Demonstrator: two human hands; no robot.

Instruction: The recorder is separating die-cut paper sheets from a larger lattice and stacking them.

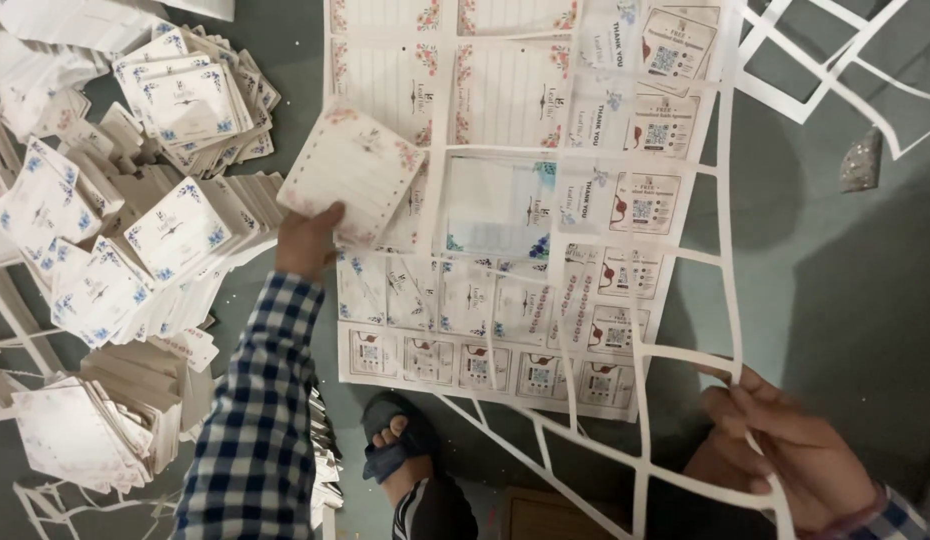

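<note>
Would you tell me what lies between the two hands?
In the head view, the printed sheet of cards, overlaid by the white cut-out lattice, lies between left hand and right hand.

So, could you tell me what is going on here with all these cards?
The person's left hand holds a small stack of white floral-bordered cards above a large printed die-cut sheet on the floor. The right hand pinches the white leftover paper lattice. Piles of blue-flowered cards lie alongside.

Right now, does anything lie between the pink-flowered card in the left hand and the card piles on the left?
Nothing visible does. The left hand holds the pink-flowered card above the printed sheet; only bare grey floor separates it from the card piles.
</note>
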